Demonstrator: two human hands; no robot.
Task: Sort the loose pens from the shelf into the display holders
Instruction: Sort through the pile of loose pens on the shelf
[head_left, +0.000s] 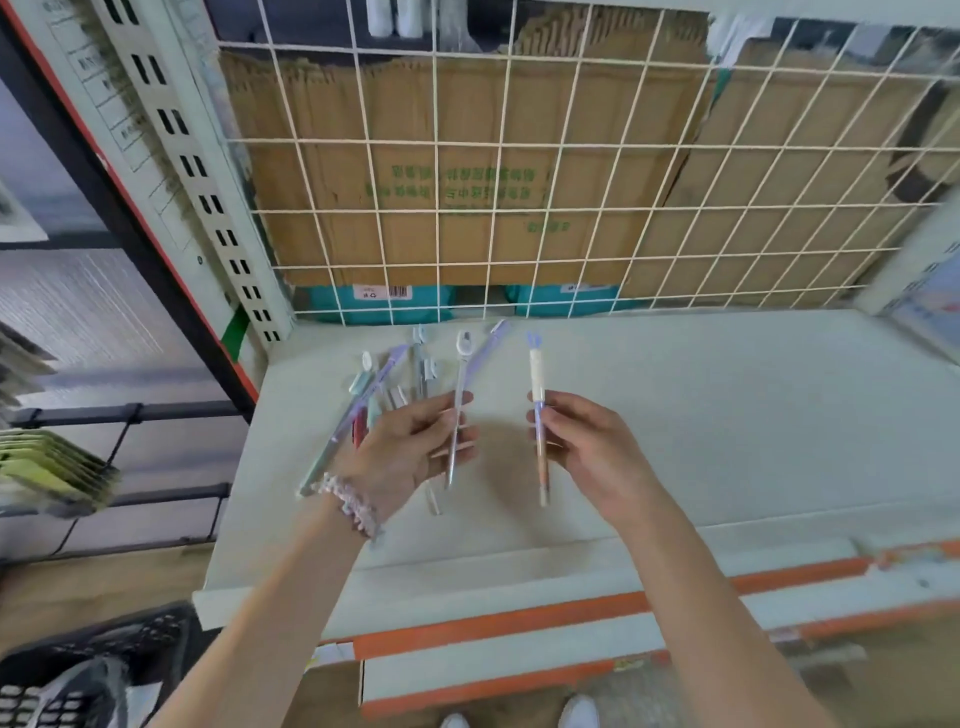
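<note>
Several loose pens (387, 387) lie in a fanned heap on the pale shelf (727, 415), near its back left corner. My left hand (410, 447), a beaded bracelet on its wrist, hovers over the heap and holds a slim clear pen with a white ring top (459, 384) between its fingers. To the right, my right hand (582, 441) pinches a cream pen with a purple forked top (537, 374), held upright above the shelf. A lilac pen (488, 343) lies behind the two hands. No display holder can be made out.
A white wire grid (571, 208) closes the shelf's back, with cardboard boxes (457, 171) behind it. A slotted upright post (208, 197) stands at the left. The shelf's front edge has an orange strip (519, 623). A black crate (104, 654) sits on the floor at lower left.
</note>
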